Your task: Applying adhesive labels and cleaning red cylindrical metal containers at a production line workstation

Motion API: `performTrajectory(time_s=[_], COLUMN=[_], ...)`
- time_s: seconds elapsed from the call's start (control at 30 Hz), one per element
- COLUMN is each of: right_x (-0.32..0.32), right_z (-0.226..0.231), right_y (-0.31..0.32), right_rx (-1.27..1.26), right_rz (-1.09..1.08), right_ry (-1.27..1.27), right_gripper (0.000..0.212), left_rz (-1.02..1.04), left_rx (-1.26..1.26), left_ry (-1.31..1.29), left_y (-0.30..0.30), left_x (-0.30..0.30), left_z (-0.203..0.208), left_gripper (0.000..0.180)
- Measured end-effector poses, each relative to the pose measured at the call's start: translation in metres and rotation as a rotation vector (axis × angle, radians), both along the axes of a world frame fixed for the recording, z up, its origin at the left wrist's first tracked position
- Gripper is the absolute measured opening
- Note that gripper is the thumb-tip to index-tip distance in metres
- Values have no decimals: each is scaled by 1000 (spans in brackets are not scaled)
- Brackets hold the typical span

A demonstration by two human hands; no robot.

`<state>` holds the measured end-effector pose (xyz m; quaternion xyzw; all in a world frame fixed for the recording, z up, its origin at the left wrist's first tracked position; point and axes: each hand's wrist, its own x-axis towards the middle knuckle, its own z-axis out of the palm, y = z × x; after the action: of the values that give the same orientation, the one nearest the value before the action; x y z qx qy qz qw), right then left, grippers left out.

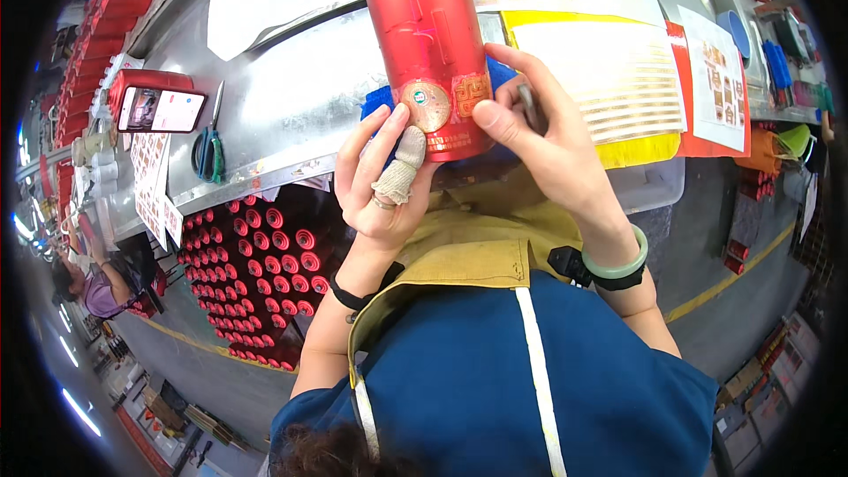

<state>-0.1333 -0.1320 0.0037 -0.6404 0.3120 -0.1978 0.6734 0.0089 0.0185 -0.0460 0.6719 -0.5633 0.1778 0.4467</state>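
Note:
A glossy red bottle lies before me on a blue cloth, its base toward me. Near the base it carries a round gold sticker and a square orange-gold sticker. My left hand is closed at the base's left side, a fingertip by the round sticker; one finger wears a knitted cover. My right hand steadies the right side, thumb beside the square sticker and index finger higher up. A small grey metal piece is tucked among its fingers; its kind is unclear.
Printed sticker sheets lie on yellow backing at right, near a red sheet. Scissors and a propped phone are on the left of the metal table. Rows of red bottles stand below. Another person sits far left.

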Motion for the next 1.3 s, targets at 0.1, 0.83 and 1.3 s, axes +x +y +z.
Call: performTrajectory(time_s=[0.1, 0.83, 1.3], right_x=[0, 3, -9], right_z=[3, 0, -2], right_y=[4, 2, -13], right_rx=[-81, 107, 164], right_rz=[15, -21, 5], right_ry=[54, -36, -65], right_gripper=[68, 65, 54], left_rz=[15, 136, 153], left_rx=[19, 79, 216], left_ry=[-6, -205, -80], left_y=[1, -14, -11], left_x=[-1, -16, -13], left_z=[1, 0, 14], left_gripper=[49, 34, 61])
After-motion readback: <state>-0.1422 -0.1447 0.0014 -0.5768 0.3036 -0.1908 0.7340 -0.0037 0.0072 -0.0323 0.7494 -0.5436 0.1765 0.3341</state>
